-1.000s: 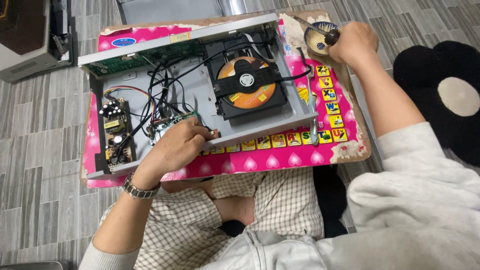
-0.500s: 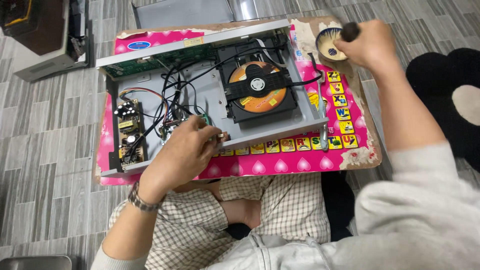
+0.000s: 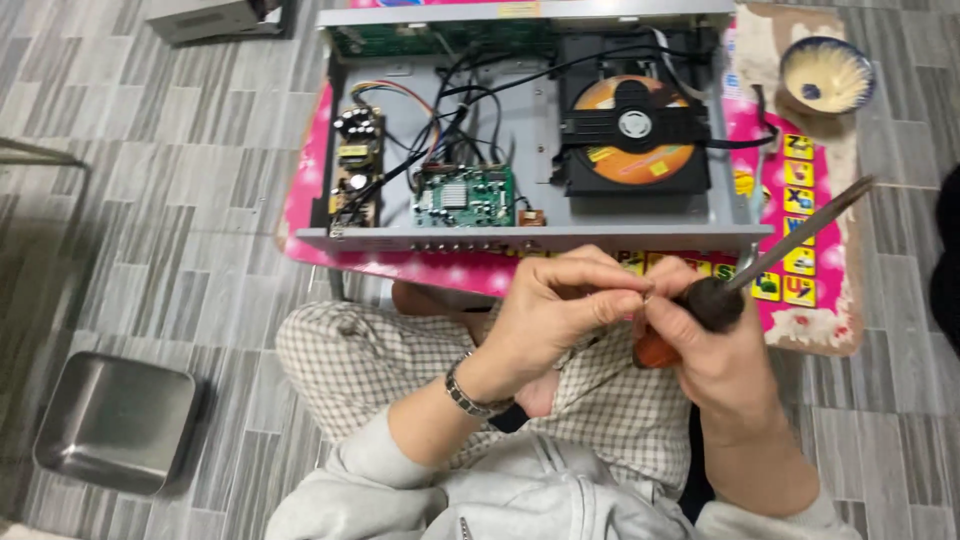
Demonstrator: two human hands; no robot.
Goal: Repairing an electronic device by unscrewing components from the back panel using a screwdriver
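Both hands meet over my lap, just in front of an open grey disc player (image 3: 640, 238). My right hand (image 3: 715, 360) grips a screwdriver (image 3: 808, 227) by its dark and orange handle, the metal shaft slanting up to the right. My left hand (image 3: 555, 310), with a metal bracelet on the wrist, has its fingertips pinched together against the top of that handle; anything between them is too small to see. Inside the player are a drive with an orange disc (image 3: 632, 125), a green circuit board (image 3: 465, 195), a power board (image 3: 357, 165) and black cables.
The player rests on a pink low table (image 3: 800, 200) with picture tiles along its right side. A small ceramic bowl (image 3: 827, 75) stands at the table's far right corner. A steel tray (image 3: 115, 420) lies on the tiled floor at left; a grey device (image 3: 215, 15) lies at the back.
My left hand has come out of the player and my right hand has come back from the bowl with the screwdriver; both now meet in front of the player. The view has shifted nearer.
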